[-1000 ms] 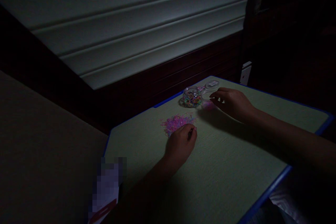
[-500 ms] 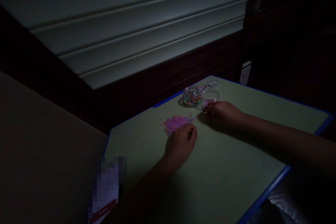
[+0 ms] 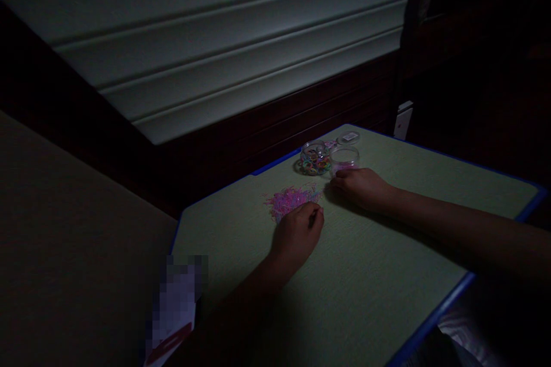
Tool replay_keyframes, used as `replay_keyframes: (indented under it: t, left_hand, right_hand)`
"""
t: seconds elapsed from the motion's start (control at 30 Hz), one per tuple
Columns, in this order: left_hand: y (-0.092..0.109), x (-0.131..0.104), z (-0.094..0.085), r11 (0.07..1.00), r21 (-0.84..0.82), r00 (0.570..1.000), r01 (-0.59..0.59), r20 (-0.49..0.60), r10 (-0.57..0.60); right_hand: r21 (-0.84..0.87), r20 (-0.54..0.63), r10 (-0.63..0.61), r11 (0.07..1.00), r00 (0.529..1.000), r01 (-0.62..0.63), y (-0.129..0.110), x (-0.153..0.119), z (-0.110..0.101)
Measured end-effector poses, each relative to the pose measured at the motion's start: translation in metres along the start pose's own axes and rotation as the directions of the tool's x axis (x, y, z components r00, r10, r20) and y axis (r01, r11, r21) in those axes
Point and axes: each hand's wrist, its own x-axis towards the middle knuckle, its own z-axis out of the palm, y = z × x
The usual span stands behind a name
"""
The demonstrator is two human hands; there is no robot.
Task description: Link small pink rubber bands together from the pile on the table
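A loose pile of tiny pink and purple rubber bands [image 3: 290, 199] lies on the pale table [image 3: 365, 298]. My left hand [image 3: 298, 233] rests at the near edge of the pile, fingers curled, thumb against the fingertips; whatever they pinch is too small to make out. Beyond the pile, my right hand [image 3: 359, 186] is closed in front of a clear round tub [image 3: 344, 156] with pink bits in it. Its fingertips point down toward the tabletop, and I cannot see what is in them. Left of that tub stands a clear jar [image 3: 315, 159] of bigger coloured bands.
A clear lid [image 3: 348, 137] with a white label lies behind the tub. Blue edging [image 3: 434, 321] runs round the table. A white box [image 3: 403, 120] stands past the far edge, and a light slatted panel [image 3: 241, 40] rises behind. The room is dim.
My right hand has shifted slightly left and down, its fingers drawn closer together and lower at the table. My left hand stays where it was.
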Motion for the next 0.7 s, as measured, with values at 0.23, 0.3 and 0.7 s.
replay_keyframes:
  t: [0.23,0.3,0.7]
  left_hand:
    - [0.0010,0.0005,-0.0005,1.000,-0.007,1.000,-0.004,0.004,0.004]
    - [0.0007,0.0008,-0.0002,1.000,-0.008,1.000,0.000,0.007,0.000]
    - [-0.0002,0.0005,0.0010,1.000,-0.014,1.000,0.001,0.000,-0.001]
  right_hand:
    - [-0.037,0.036,-0.036,0.999,0.999,0.038,-0.0012,-0.0006,-0.0019]
    - [-0.043,0.028,-0.048,0.998,0.998,0.049,-0.0015,-0.0009,-0.0017]
    - [-0.029,0.003,0.003,1.000,1.000,-0.003,0.0033,-0.0044,-0.0003]
